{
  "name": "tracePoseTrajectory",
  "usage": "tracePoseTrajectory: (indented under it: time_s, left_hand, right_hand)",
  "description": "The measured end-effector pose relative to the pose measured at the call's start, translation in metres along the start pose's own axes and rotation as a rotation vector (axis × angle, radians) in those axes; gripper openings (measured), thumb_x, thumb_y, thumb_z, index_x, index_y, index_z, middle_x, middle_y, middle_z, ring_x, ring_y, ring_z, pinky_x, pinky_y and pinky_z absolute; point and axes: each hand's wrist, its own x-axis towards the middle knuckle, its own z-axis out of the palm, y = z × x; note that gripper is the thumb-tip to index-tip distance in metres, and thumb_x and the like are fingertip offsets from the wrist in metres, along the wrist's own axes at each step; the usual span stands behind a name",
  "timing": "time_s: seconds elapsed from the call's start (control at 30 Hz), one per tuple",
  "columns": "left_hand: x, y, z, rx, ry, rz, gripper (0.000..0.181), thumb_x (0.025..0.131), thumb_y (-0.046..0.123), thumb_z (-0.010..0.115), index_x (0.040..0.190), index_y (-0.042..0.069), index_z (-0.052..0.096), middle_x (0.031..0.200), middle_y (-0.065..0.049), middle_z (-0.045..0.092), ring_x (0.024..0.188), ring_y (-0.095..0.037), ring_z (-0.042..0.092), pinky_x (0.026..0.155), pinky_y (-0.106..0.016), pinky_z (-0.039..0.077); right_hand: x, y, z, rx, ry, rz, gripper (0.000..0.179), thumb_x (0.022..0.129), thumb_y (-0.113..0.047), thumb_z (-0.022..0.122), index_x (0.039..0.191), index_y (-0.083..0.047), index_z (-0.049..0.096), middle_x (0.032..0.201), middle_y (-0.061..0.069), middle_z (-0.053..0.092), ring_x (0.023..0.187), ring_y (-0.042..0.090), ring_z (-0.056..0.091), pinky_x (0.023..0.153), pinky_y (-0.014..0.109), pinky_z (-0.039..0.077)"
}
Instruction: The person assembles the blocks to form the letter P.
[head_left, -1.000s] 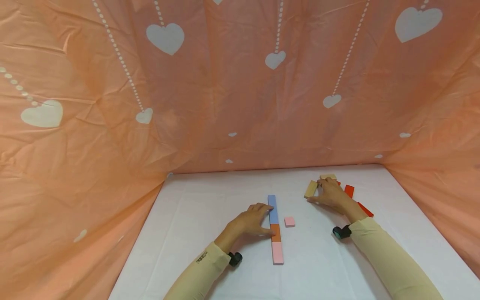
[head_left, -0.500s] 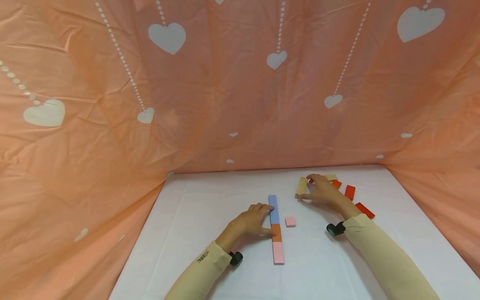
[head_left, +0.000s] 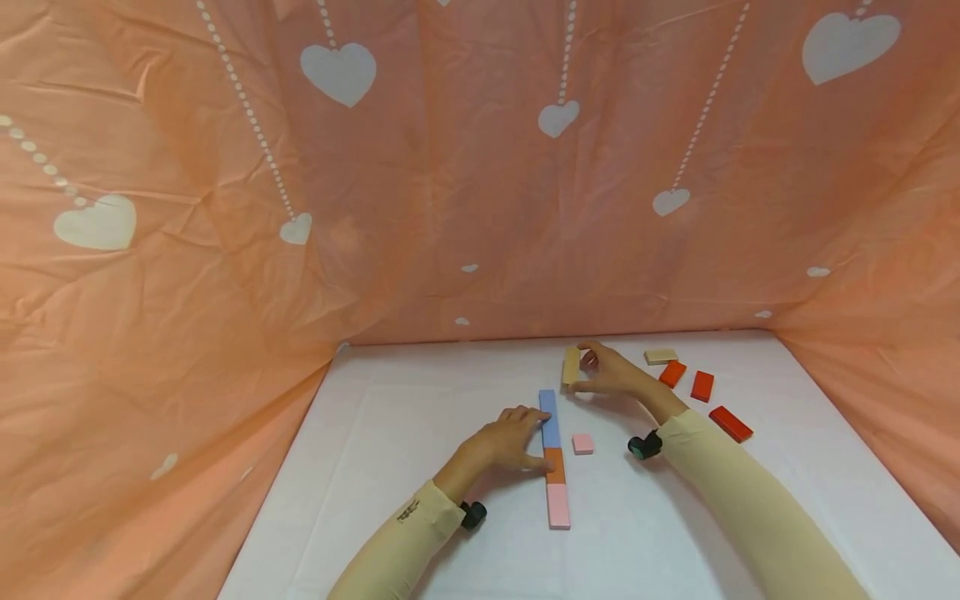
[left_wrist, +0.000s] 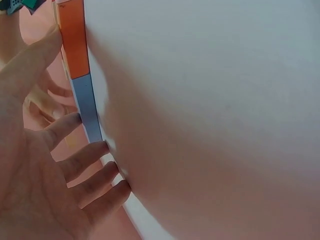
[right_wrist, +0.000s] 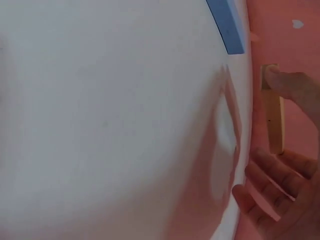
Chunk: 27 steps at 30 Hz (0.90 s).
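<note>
Your right hand (head_left: 615,371) pinches a pale wooden block (head_left: 572,365) between thumb and fingertips, left of its palm, over the far part of the tabletop (head_left: 420,375). Your left hand (head_left: 504,442), fingers spread wide, touches the row at its right: fingertips at the blue block (head_left: 551,435), thumb at the orange block (head_left: 556,457), a longer pink block (head_left: 558,507) nearer you. A small pink block (head_left: 582,444) sits between your hands; right of your right hand lie a second wooden block (head_left: 661,357) and three red blocks (head_left: 702,386).
</note>
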Motion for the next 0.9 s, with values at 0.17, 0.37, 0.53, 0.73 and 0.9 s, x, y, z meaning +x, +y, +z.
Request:
tracePoseTrajectory:
  time_s: [0.17, 0.37, 0.53, 0.73, 0.9]
  left_hand:
    - [0.001, 0.000, 0.000, 0.000, -0.007, -0.002, 0.092, 0.091, 0.059, 0.081, 0.165, 0.021, 0.040, 0.162, -0.010, 0.045, 0.151, -0.031, 0.042, 0.115, -0.051, 0.047]
    - [0.003, 0.001, -0.002, -0.002, -0.019, -0.005, 0.091, 0.092, 0.058, 0.080, 0.165, 0.021, 0.040, 0.163, -0.010, 0.045, 0.150, -0.031, 0.042, 0.116, -0.050, 0.047]
    - [0.003, 0.002, -0.003, -0.006, -0.020, -0.002, 0.091, 0.091, 0.056, 0.081, 0.164, 0.020, 0.041, 0.161, -0.011, 0.046, 0.149, -0.031, 0.043, 0.115, -0.049, 0.047]
    - [0.002, 0.003, -0.004, -0.005, -0.024, -0.007, 0.091, 0.091, 0.055, 0.082, 0.164, 0.020, 0.041, 0.160, -0.011, 0.046, 0.148, -0.032, 0.044, 0.115, -0.049, 0.048]
    - [0.003, 0.004, -0.005, 0.003, -0.028, -0.014, 0.091, 0.091, 0.056, 0.082, 0.164, 0.020, 0.041, 0.159, -0.012, 0.046, 0.147, -0.032, 0.044, 0.115, -0.049, 0.048]
  right_hand:
    - [0.011, -0.005, 0.007, 0.038, -0.022, -0.033, 0.093, 0.086, -0.032, 0.092, 0.152, 0.008, 0.041, 0.127, 0.024, 0.067, 0.121, 0.041, 0.061, 0.109, 0.059, 0.048]
    - [0.023, -0.009, 0.013, 0.067, -0.089, 0.027, 0.090, 0.089, -0.034, 0.090, 0.154, 0.002, 0.039, 0.133, 0.023, 0.065, 0.123, 0.039, 0.061, 0.113, 0.056, 0.048]
    - [0.028, -0.012, 0.015, 0.079, -0.131, 0.034, 0.089, 0.090, -0.033, 0.089, 0.155, 0.002, 0.039, 0.137, 0.026, 0.063, 0.126, 0.040, 0.059, 0.113, 0.056, 0.047]
    - [0.035, -0.014, 0.017, 0.059, -0.153, 0.018, 0.085, 0.090, -0.028, 0.088, 0.154, 0.004, 0.042, 0.131, 0.023, 0.063, 0.121, 0.038, 0.059, 0.111, 0.054, 0.048]
    - [0.036, -0.022, 0.015, 0.050, -0.179, 0.040, 0.082, 0.090, -0.027, 0.088, 0.153, 0.004, 0.045, 0.132, 0.023, 0.061, 0.121, 0.037, 0.058, 0.111, 0.054, 0.047]
